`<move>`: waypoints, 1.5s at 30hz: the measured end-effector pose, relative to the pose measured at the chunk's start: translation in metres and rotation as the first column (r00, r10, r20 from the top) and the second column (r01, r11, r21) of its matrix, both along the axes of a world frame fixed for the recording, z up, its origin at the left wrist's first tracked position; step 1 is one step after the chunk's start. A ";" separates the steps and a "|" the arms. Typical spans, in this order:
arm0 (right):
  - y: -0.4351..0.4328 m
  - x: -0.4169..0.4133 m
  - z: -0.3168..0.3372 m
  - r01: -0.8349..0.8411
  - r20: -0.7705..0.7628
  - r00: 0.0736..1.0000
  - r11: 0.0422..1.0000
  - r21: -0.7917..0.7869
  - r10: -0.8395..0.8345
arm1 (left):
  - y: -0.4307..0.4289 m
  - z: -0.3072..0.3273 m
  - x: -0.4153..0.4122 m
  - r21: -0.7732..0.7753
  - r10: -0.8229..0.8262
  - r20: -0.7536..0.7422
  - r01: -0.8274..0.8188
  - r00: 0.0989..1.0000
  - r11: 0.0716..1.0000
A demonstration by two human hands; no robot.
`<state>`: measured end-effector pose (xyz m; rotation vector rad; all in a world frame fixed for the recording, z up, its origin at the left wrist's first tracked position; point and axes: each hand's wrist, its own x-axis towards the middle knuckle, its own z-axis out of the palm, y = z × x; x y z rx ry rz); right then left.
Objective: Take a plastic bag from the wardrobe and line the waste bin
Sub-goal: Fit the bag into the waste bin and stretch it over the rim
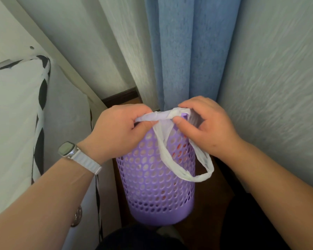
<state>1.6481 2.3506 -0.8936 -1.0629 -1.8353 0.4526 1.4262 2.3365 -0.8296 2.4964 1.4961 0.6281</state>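
Observation:
A tall purple waste bin (155, 186) with round holes stands on the dark floor in front of me. A white plastic bag (167, 115) lies over its top, and one of the bag's handle loops (199, 175) hangs down the bin's outside on the right. My left hand (119, 130), with a watch on its wrist, pinches the bag's edge at the left of the rim. My right hand (204, 123) pinches the bag's edge at the right of the rim. The bin's opening is hidden behind both hands.
A bed with a white mattress (14, 123) and black-and-white trim fills the left. Blue and pale curtains (179, 51) hang just behind the bin and to the right. The bin stands in a narrow strip of dark wooden floor (211, 204) between them.

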 end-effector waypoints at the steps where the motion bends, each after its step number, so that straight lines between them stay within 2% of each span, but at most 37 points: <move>1: 0.000 0.000 0.000 0.012 -0.016 1.000 1.000 -0.015 -0.012 | 0.000 0.000 0.001 0.024 0.012 0.015 -0.012 1.000 1.000; 7: -0.009 -0.011 0.006 0.024 -0.102 0.994 0.999 -0.021 -0.026 | -0.006 0.001 0.013 0.146 0.068 0.020 -0.070 0.997 0.987; 10: -0.010 -0.014 0.008 0.079 -0.091 0.993 0.997 -0.008 -0.079 | -0.008 0.002 0.017 0.186 0.080 0.013 -0.081 0.997 0.979; 17: -0.013 -0.013 0.005 0.149 0.002 0.989 0.980 0.128 -0.151 | -0.009 0.011 0.017 -0.038 -0.031 0.152 0.038 0.988 0.999; 21: -0.010 -0.013 0.007 0.215 -0.024 0.977 0.970 0.111 -0.214 | -0.007 0.020 0.019 0.087 -0.096 0.045 0.092 0.994 0.992; 24: -0.012 -0.018 0.007 0.166 -0.025 0.986 0.982 0.088 -0.164 | -0.006 0.016 0.024 0.133 -0.102 -0.090 0.113 0.991 0.985; 26: -0.014 -0.020 0.005 0.114 -0.037 0.993 0.992 0.057 -0.112 | -0.004 0.011 0.022 0.124 -0.121 -0.123 0.136 0.985 0.983; 30: -0.016 -0.019 0.002 0.012 -0.110 0.994 0.997 0.076 -0.004 | -0.004 0.005 0.018 0.078 -0.120 -0.077 0.126 0.990 0.989; 34: -0.014 -0.018 0.002 -0.018 -0.219 0.974 0.987 0.162 0.054 | -0.005 0.006 0.017 0.043 -0.079 -0.012 0.079 0.997 0.996; 38: -0.016 -0.019 0.003 -0.007 -0.254 0.966 0.987 0.158 0.047 | -0.004 0.008 0.013 -0.008 -0.025 0.029 0.025 0.999 1.000; 41: -0.017 -0.019 0.004 -0.033 -0.232 0.970 0.989 0.143 0.066 | -0.005 0.010 0.014 -0.011 0.009 0.051 -0.008 0.999 1.000; 45: -0.015 -0.017 0.005 -0.083 -0.097 0.990 0.986 0.144 0.097 | -0.005 0.012 0.014 -0.055 0.046 0.080 -0.042 0.996 0.998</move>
